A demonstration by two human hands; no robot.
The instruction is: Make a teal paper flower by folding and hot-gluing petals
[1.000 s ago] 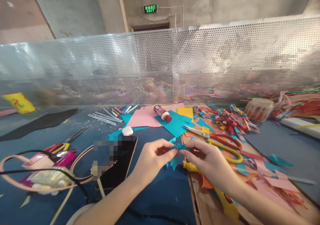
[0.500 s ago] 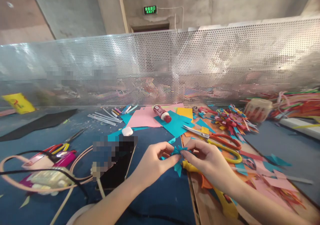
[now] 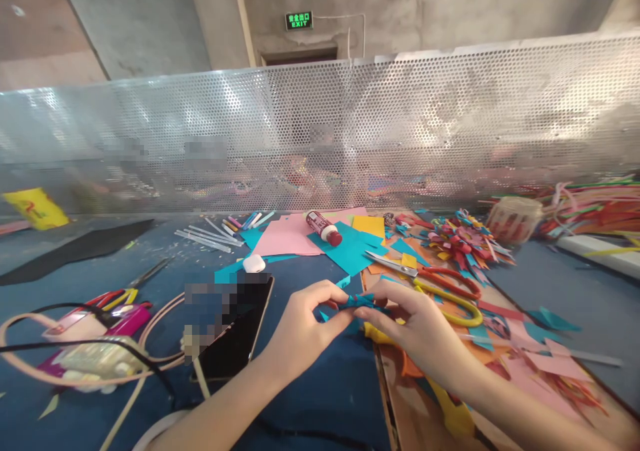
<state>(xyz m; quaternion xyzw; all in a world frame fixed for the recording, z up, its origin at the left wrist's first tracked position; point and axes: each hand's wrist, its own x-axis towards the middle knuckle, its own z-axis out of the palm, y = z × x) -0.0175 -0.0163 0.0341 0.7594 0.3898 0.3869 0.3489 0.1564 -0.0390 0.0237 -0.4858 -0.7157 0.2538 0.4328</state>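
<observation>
Between my two hands is a small folded blue paper bow (image 3: 359,301), held above the seam of the table. My left hand (image 3: 317,311) pinches its left side between thumb and fingers. My right hand (image 3: 407,311) grips its right side the same way, hiding part of it. Just below my right hand lies a yellow-handled tool (image 3: 383,334), partly covered. Scissors with orange and yellow handles (image 3: 450,291) rest to the right of that hand. Left of my left hand is a dark phone (image 3: 240,331), its upper part blurred out.
A glue bottle (image 3: 324,228) lies on pink paper (image 3: 290,234) and blue paper (image 3: 350,254). A pile of colourful paper bows (image 3: 463,237) sits at right. Cables, a pink tool (image 3: 130,319) and a white earphone case (image 3: 254,263) are left. A perforated metal screen (image 3: 320,131) stands behind.
The blue paper bow has turned and looks flatter, its lower point no longer hanging down. My right fingers have closed further over its right side.
</observation>
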